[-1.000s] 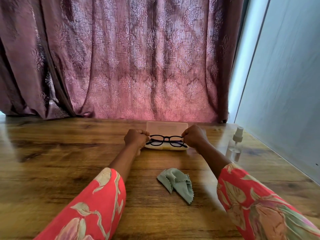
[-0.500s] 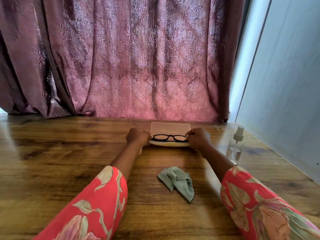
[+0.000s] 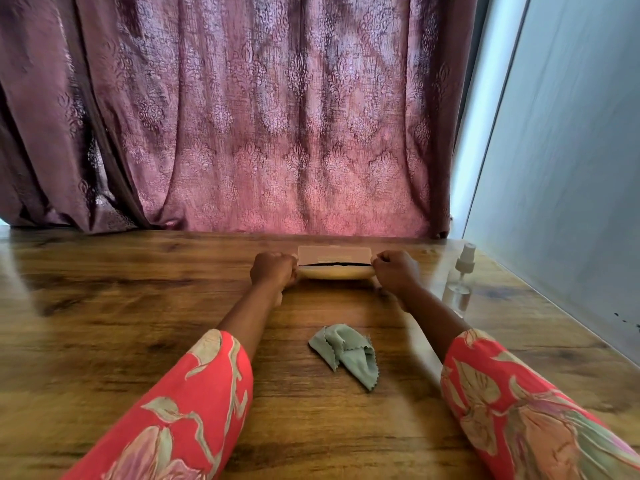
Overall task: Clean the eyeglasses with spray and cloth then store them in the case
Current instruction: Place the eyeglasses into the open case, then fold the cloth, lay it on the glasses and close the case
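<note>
1. Since nothing rests on it, the green cloth [image 3: 346, 353] lies crumpled on the tabletop [image 3: 104, 306] nearest the person, between the two forearms and well short of both hands.
2. Farther out on the right, the spray bottle [image 3: 460, 280] stands upright just beside the right forearm; a sideways swing of that arm could tip it over.
3. Beyond the cloth, the left hand [image 3: 273, 271] and the right hand [image 3: 396, 271] are each curled at one end of the case [image 3: 334, 266], fingers closed on its ends.
4. Between the hands, the eyeglasses [image 3: 334, 264] show only as a thin dark line in the narrow gap between the case's lid and its base, so they sit inside it.
5. Judging from that gap, the lid is nearly down; if a temple or the frame rides high on the rim, pressing the ends together could pinch or bend it, or leave the case unlatched.
6. Behind the case, a patterned curtain [image 3: 277, 133] hangs to the tabletop's far edge.
</note>
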